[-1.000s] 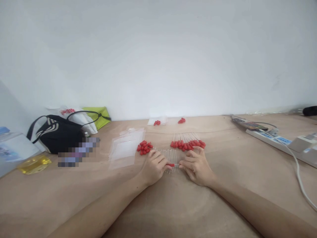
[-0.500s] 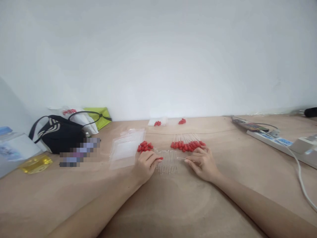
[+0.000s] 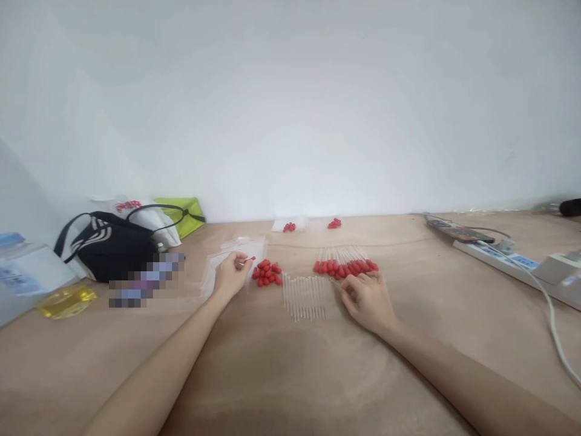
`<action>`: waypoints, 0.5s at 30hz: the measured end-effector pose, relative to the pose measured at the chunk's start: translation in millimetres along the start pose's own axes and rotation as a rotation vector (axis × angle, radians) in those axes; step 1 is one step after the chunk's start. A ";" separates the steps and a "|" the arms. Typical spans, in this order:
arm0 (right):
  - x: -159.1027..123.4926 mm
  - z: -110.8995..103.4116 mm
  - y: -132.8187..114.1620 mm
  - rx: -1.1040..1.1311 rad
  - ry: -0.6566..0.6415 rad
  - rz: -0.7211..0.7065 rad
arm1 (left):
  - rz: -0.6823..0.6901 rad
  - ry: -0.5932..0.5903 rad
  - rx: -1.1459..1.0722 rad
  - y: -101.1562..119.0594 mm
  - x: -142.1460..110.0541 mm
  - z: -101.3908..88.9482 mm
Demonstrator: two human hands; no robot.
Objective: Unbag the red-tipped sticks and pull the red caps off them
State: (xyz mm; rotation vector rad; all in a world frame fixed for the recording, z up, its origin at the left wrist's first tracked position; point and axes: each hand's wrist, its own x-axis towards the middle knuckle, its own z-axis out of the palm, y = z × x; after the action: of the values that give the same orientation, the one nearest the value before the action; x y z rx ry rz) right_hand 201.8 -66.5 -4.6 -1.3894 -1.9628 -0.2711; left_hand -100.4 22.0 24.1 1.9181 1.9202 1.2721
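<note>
My left hand hovers over the clear plastic bags, its fingers pinching a small red bulb-like cap. Just right of it lies a pile of loose red caps. Thin clear tubes are lined up side by side in the middle. Beyond their right end, my right hand rests with closed fingers around a thin clear tube, partly hidden by the fingers. Directly behind that hand is a row of clear tubes with red caps fitted on their near ends.
Two small red clusters lie near the wall, by flat clear bags. At left stand a black bag, a yellow-liquid item and a white container. A power strip with a phone and white cable occupies the right.
My left hand has moved left and away from me, from the tube row to above the bags, with a red cap. My right hand has shifted only slightly.
</note>
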 end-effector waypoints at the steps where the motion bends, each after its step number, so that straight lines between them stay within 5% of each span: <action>1: 0.0 0.4 -0.9 -0.009 0.003 0.001 | 0.003 -0.029 0.005 -0.3 -0.4 2.9; 6: -0.7 1.4 -4.4 -0.004 -0.008 -0.020 | 0.005 -0.137 0.006 2.9 -2.2 12.2; 15: -0.4 0.0 -9.9 0.002 0.006 -0.029 | -0.030 -0.115 0.042 1.3 -1.8 7.9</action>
State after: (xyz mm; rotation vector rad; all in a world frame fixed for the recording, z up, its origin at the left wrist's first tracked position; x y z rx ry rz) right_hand 193.1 -70.7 -2.7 -1.3582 -1.9794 -0.2866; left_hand -94.1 23.8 19.1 1.9300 1.9253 1.0960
